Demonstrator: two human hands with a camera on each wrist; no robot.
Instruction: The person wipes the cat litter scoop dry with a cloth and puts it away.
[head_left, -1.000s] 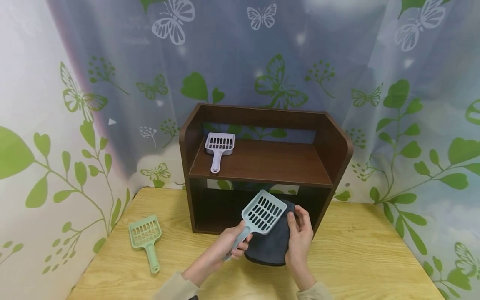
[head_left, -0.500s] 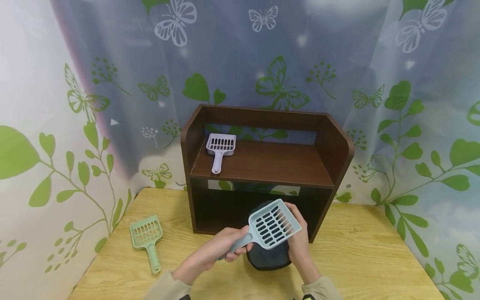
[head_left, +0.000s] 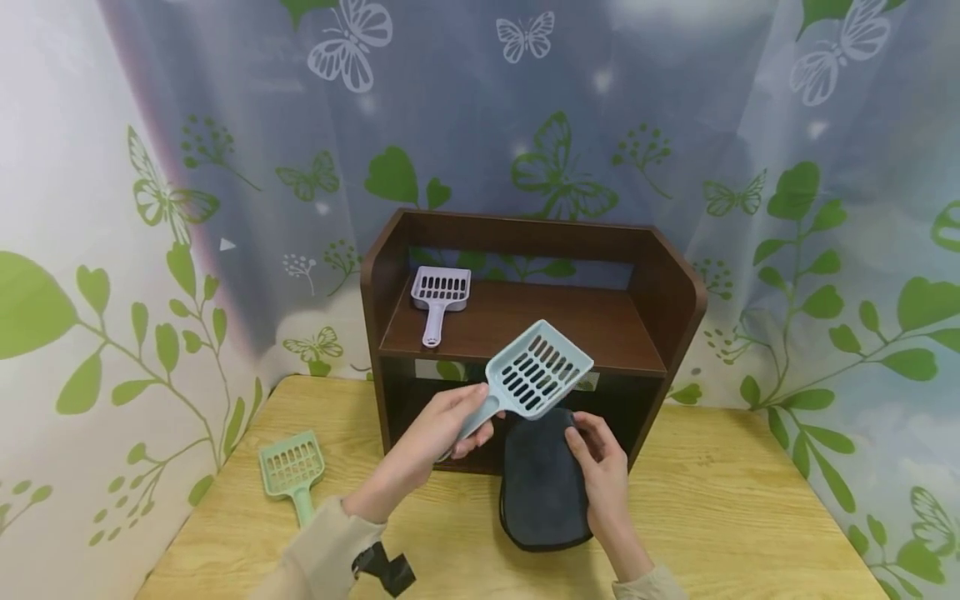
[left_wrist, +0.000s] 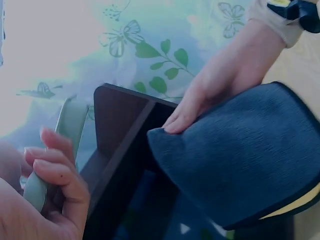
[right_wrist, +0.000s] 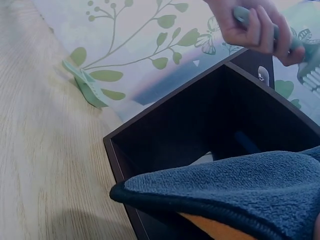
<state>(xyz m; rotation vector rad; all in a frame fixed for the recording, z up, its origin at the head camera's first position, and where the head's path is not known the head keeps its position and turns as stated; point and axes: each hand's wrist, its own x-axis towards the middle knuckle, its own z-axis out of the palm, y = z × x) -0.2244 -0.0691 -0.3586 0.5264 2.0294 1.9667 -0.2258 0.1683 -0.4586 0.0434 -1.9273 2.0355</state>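
Observation:
In the head view my left hand (head_left: 453,421) grips the handle of a light blue litter scoop (head_left: 536,371). The slotted head points up and right, overlapping the front edge of the upper shelf board. Below it, my right hand (head_left: 606,471) holds a folded dark blue-grey cloth (head_left: 546,483) by its right side, thumb on the front face. In the left wrist view the cloth (left_wrist: 240,155) has a fuzzy face, dark edging and a strip of yellow underneath. The right wrist view shows an orange patch under its fold; the right hand is nearly out of that frame.
A dark brown two-tier shelf (head_left: 525,321) stands at the back of the wooden table (head_left: 720,517). A lilac litter scoop (head_left: 438,300) lies on its upper board, at the left. On the table's left lies a green litter scoop (head_left: 292,471), its handle end covered by my left sleeve.
The blue scoop first swings right and down across the cloth and right hand, then rises clear of the right hand with my left hand. The cloth now shows more fully, held slightly lower.

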